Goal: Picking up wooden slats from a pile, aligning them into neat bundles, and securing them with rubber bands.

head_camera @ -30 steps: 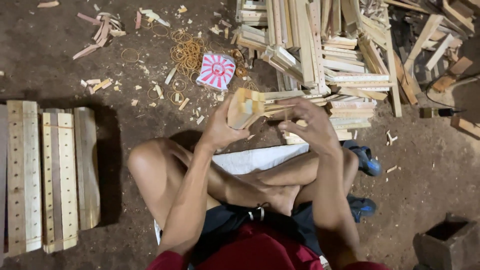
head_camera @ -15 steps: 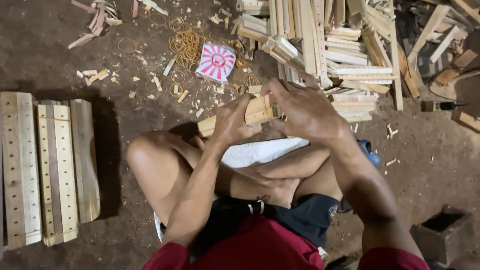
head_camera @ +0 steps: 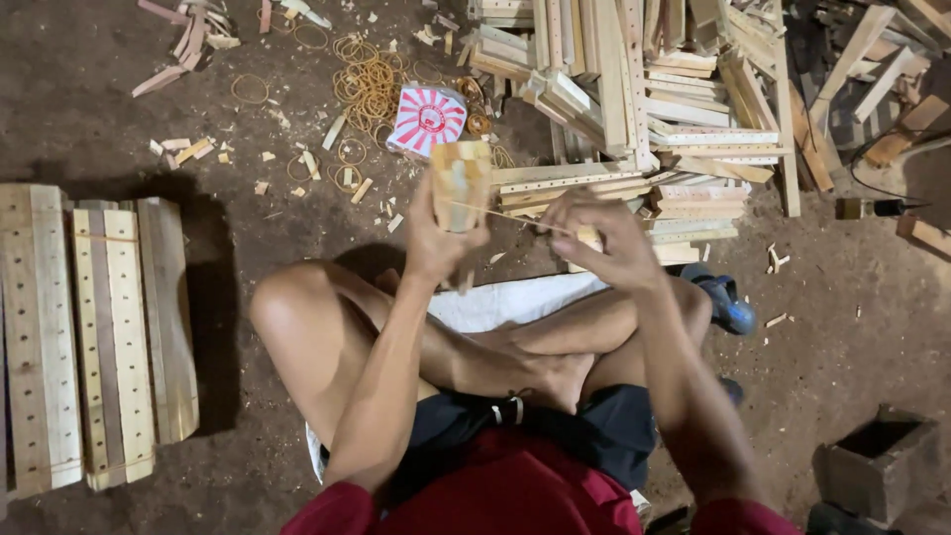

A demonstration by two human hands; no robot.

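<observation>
The left hand point(head_camera: 436, 238) grips a bundle point(head_camera: 461, 183) of short wooden slats, fingers closed around its lower half. The bundle now stands on end, upper end toward the camera, in front of the person's crossed legs and above the dirt floor point(head_camera: 149, 129). Half a second ago it lay crosswise between both hands; one second ago it was tilted, with both hands on it. It has therefore been turned upright and handed over to the left hand alone.

The right hand point(head_camera: 604, 238) has come off the bundle and sits just beside it. Its fingers are pinched shut on a rubber band point(head_camera: 510, 219), which runs as a thin taut line from the bundle to the fingertips. The band was not visible in the earlier views.

Judgement: the slats are gathered and squared, and binding is now in hand. The band appears hooked at the bundle side and stretched open for a wrap. Whether it already circles the bundle cannot be told.

Surroundings:
- Loose rubber bands point(head_camera: 371, 84) lie on the floor beyond the bundle.
- A red and white striped packet point(head_camera: 428, 119) lies near them.
- A pile of slats point(head_camera: 634, 109) lies behind the hands.
- Long drilled boards point(head_camera: 99, 337) lie well apart, on the person's left.
- A white cloth point(head_camera: 515, 300) lies under the legs.
</observation>
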